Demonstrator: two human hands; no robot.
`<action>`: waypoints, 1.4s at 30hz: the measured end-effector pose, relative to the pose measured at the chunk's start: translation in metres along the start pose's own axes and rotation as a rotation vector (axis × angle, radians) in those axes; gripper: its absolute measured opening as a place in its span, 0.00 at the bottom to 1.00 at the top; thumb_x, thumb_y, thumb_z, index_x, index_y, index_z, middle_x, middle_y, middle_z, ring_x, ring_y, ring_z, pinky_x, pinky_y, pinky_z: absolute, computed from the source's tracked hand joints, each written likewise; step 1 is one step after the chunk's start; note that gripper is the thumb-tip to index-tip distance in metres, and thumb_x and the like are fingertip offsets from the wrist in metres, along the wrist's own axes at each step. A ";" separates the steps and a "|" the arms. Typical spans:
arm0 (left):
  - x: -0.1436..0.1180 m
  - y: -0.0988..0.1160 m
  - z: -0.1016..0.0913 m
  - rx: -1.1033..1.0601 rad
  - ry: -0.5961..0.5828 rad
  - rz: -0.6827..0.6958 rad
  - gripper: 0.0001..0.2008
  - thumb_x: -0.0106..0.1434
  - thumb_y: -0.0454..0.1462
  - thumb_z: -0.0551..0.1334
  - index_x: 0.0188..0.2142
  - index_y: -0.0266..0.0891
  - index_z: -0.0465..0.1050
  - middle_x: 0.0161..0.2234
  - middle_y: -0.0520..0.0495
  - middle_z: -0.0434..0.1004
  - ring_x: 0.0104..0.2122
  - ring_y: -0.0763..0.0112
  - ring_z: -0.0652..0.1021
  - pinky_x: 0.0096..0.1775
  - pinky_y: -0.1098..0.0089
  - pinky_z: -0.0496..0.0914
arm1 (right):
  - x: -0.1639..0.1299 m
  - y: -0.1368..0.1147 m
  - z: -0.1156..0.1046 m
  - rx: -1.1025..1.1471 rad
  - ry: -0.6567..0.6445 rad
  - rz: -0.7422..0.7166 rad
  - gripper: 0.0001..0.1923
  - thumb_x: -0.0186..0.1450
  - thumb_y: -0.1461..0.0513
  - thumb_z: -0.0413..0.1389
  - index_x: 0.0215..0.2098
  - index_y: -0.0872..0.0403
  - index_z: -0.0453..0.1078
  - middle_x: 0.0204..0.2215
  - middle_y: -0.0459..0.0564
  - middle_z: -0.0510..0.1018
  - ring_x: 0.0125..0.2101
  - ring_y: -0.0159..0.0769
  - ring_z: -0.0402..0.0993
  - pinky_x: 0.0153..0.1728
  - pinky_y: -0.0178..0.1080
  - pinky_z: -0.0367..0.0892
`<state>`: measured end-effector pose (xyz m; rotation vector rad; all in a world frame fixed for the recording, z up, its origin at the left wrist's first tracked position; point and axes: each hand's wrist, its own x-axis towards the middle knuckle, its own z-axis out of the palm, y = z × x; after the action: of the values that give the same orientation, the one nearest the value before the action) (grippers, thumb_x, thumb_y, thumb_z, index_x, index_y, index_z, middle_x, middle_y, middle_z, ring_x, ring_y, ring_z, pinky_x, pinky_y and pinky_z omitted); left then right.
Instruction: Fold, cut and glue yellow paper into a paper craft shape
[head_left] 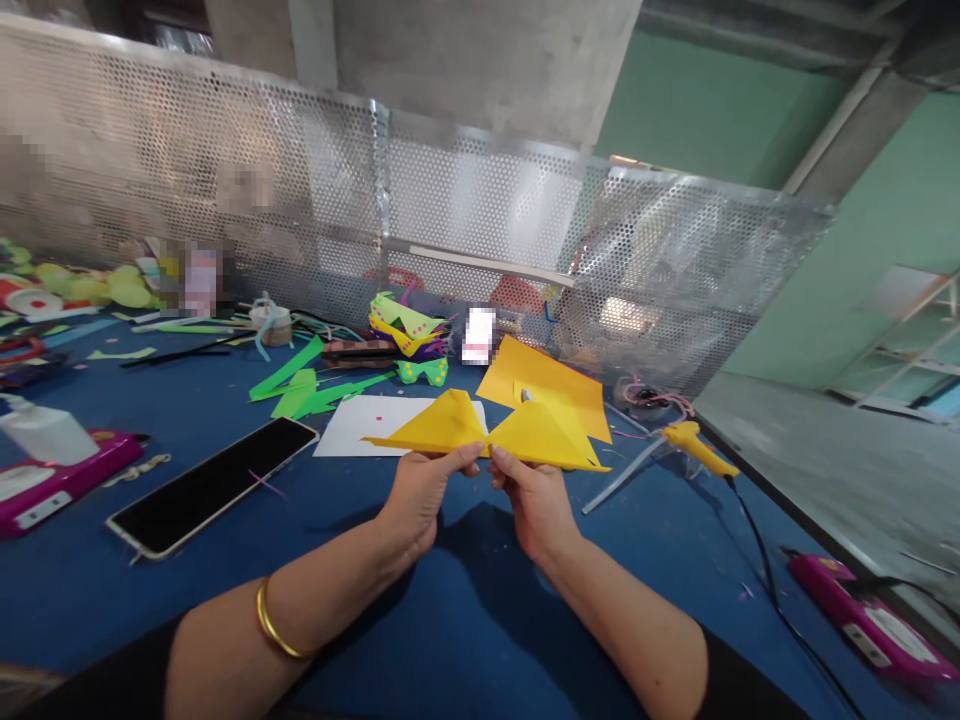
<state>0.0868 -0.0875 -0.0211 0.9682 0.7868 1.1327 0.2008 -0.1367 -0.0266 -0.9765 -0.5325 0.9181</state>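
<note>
A folded piece of yellow paper point(540, 437), shaped like a bow with two pointed wings, is held just above the table. My left hand point(420, 490) pinches it by its lower edge, left of the narrow middle. Close beside it, my right hand point(536, 495) grips the same edge on the right, thumb on top. The thumbs nearly meet at the centre; the fingers beneath are partly hidden. Behind the folded paper lie a white sheet point(360, 425) and an orange-yellow sheet point(577, 385).
A yellow glue gun point(701, 448) with a black cord stands at right, a glue stick beside it. A phone point(214, 485), white bottle point(49, 430) and magenta power strips point(870, 620) lie around. Green strips point(300, 385) and paper bows point(421, 371) sit before a perforated metal screen point(480, 190).
</note>
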 end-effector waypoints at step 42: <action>-0.006 -0.001 0.001 0.116 -0.079 0.125 0.13 0.48 0.41 0.72 0.20 0.38 0.71 0.19 0.54 0.71 0.25 0.72 0.71 0.32 0.71 0.66 | -0.004 0.005 -0.004 -0.033 -0.038 0.038 0.14 0.42 0.58 0.72 0.23 0.57 0.76 0.17 0.43 0.74 0.18 0.27 0.63 0.21 0.32 0.59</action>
<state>0.0871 -0.0936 -0.0215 1.1660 0.7427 1.1588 0.1996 -0.1409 -0.0332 -1.0038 -0.5646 0.9659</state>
